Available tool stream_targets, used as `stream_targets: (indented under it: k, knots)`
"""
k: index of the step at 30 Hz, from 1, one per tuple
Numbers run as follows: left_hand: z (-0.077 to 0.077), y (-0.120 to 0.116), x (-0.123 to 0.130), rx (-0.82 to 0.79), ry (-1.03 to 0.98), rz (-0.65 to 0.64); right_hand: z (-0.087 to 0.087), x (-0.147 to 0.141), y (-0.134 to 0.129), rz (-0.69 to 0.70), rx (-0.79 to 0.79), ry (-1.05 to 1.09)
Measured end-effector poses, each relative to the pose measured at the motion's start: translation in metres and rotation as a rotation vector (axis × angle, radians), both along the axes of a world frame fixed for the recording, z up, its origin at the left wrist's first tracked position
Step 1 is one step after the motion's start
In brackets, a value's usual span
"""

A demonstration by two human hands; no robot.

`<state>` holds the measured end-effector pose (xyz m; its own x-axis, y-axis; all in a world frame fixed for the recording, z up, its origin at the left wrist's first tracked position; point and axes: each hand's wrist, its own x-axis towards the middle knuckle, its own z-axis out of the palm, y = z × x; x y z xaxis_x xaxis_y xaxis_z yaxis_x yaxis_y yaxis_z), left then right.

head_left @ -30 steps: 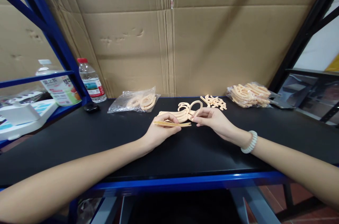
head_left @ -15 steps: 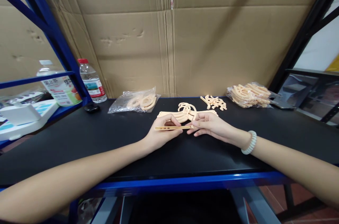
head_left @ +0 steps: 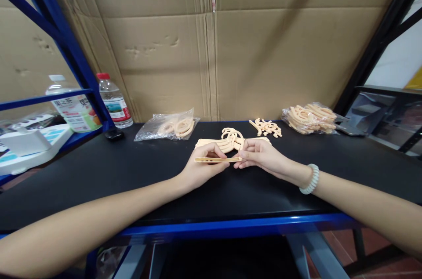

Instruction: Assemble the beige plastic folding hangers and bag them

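Left hand [head_left: 199, 168] holds pale strip [head_left: 211, 160] (edge-on); right hand [head_left: 263, 155], curved piece [head_left: 242, 144].

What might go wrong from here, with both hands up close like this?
The thin strip in the left hand could slip or crack if the right hand presses hard on its end.
The hands are close to the stacked pieces, so a knuckle might shift them.
The small loose pieces beyond the right hand lie unbagged and could scatter if brushed.
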<state>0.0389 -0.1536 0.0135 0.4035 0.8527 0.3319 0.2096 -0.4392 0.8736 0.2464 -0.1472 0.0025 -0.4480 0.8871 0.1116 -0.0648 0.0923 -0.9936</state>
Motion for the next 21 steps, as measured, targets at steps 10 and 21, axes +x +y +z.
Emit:
stream_targets:
  k: [10,21]
  knots:
    - [-0.0002,-0.0007,0.0003,0.020,-0.012,0.012,-0.0004,-0.0035,-0.0023,-0.041,0.061,-0.008]
    - [-0.0017,-0.0025,0.0037,-0.140,-0.131,0.010,0.0011,-0.0065,-0.0053,-0.044,0.061,0.016]
